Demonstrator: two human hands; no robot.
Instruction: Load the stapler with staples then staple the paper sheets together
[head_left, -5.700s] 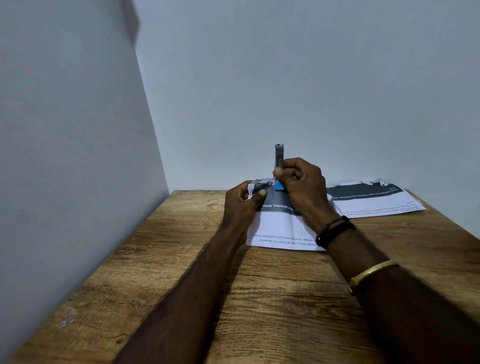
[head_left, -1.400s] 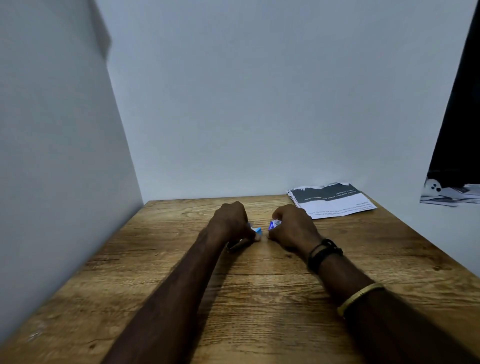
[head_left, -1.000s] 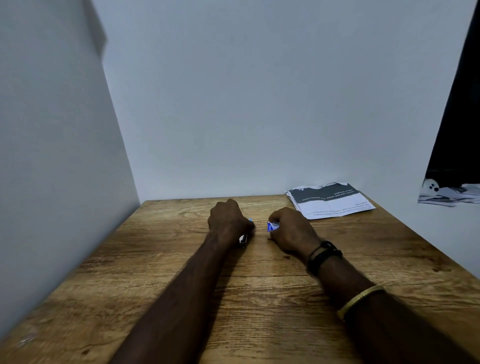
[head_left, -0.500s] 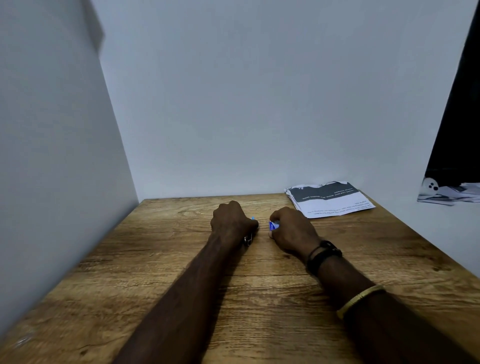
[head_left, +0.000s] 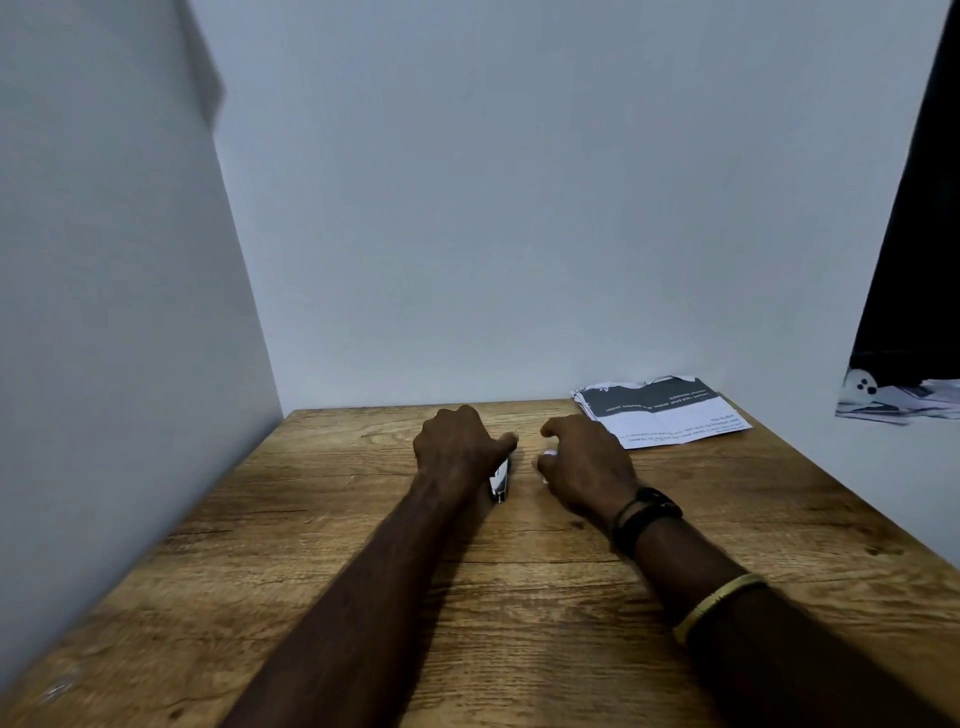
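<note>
Wooden tabletop (head_left: 519, 597), brown with a marked grain, set in a corner between two plain pale walls (head_left: 519, 208). Left hand (head_left: 457, 452), knuckles up, rests on the tabletop towards its far middle, fingers (head_left: 506, 442) curled down over a stapler (head_left: 500, 480); only a short silvery length of the stapler shows at the hand's right edge, lying flat on the wood, and the rest is hidden under the palm. Right hand (head_left: 584, 467) sits just beside it, apart from the left hand by a narrow strip of bare wood, fingers bent loosely and partly parted; a small pale object (head_left: 546, 453) shows at its fingertips, too blurred to name, and whether the fingers grip it cannot be told. Right wrist carries a black band (head_left: 644, 517); further up the forearm, a gold-coloured bangle (head_left: 719, 603). Paper sheets (head_left: 662, 415), a thin stack printed with a dark band across the far part and lines of small text below, lie flat at the far right corner of the tabletop, near the back wall and well apart from both hands; far edge ragged. At the right margin, beyond the tabletop, a dark hanging shape (head_left: 914, 234) and below it some loose white items (head_left: 898, 402), both unclear.
</note>
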